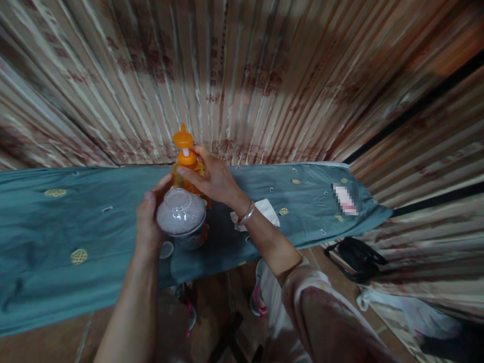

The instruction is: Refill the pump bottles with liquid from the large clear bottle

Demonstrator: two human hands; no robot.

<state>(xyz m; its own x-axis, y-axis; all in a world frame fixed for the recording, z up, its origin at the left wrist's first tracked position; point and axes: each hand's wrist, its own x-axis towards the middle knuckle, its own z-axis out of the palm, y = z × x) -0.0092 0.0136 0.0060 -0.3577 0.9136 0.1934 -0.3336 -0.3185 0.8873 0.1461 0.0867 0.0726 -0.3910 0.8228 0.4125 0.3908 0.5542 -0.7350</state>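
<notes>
An orange pump bottle (184, 158) with amber liquid stands behind a round tub on the cloth-covered table. My right hand (215, 176) is closed around the bottle's upper part just below the pump, thumb in front. The tub (181, 217) has a clear domed lid and whitish contents under it. Beside the tub's left edge is my left hand (153, 212), fingers stretched toward the bottle's left side and thumb apart. Whether its fingertips touch the bottle is hard to make out. A small round clear disc (166, 249) lies near my left wrist.
White tissue (266, 212) rests under my right wrist on the teal cloth (106, 227). Farther right is a blurred-out pink and white item (345, 199). A black bag (357, 257) sits on the floor, and a patterned curtain (242, 75) hangs behind the table.
</notes>
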